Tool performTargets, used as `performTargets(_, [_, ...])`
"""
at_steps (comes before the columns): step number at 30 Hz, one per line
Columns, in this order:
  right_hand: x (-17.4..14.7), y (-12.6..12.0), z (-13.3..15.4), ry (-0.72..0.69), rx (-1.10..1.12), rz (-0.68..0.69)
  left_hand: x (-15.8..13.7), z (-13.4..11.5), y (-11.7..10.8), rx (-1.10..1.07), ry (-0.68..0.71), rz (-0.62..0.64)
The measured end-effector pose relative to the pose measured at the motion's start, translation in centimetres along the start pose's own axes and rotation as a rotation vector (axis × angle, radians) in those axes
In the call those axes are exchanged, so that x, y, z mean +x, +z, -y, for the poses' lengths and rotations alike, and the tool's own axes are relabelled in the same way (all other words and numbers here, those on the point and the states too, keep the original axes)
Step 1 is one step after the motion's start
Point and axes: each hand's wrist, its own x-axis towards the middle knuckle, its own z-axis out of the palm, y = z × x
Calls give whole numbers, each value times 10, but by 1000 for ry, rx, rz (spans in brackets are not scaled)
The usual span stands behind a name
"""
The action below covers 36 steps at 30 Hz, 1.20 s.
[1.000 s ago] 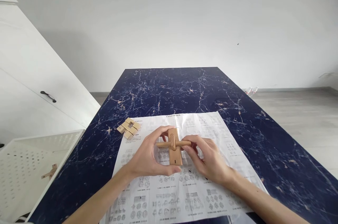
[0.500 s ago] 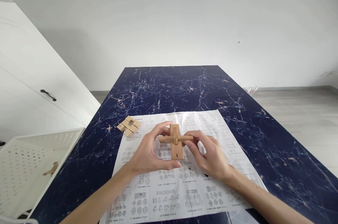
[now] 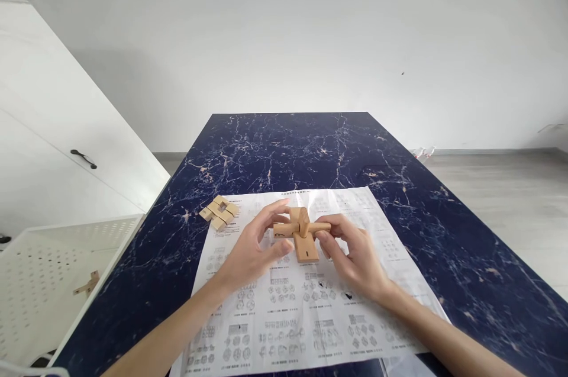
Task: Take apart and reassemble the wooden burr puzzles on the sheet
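Note:
A wooden cross-shaped puzzle is held just above a white instruction sheet on a dark blue marbled table. My left hand grips its left arm with thumb and fingers. My right hand pinches its right arm. The puzzle now lies flatter, with one broad piece pointing toward me. A second, assembled wooden puzzle rests at the sheet's far left corner, apart from both hands.
A white perforated basket stands left of the table with a small wooden piece inside. A white cabinet door with a black handle is at the left. Bare grey floor lies to the right.
Both hands have tilted the wooden puzzle from upright to nearly flat and lowered it toward the sheet. The grip of both hands stays on it.

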Motion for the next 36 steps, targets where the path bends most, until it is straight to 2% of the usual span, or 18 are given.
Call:
performTargets(3, [1,0,3,23,52,48,1,-5,0,1,-11,3])
performTargets(9, [2,-1,4,111,112,137,1,-8,3,52,-45,-96])
performTargets(17, [4,-8,2,148,165,294,0,-6,3,43,-59,-57])
performTargets(22, [5,-6,-4,238,280,244,-2,-4,7,-29,-42,18])
performTargets(25, [8,-5,-5,283,415,237,-2,-4,9,3,-84,29])
performTargets(29, [12,-6,-9,319,540,196,1,-8,9,-31,-118,158])
performTargets(32, [12,-6,-11,343,571,158,3,-10,8,-164,-156,221])
performTargets(36, [12,-5,-9,326,505,212,4,-9,7,-294,-213,186])
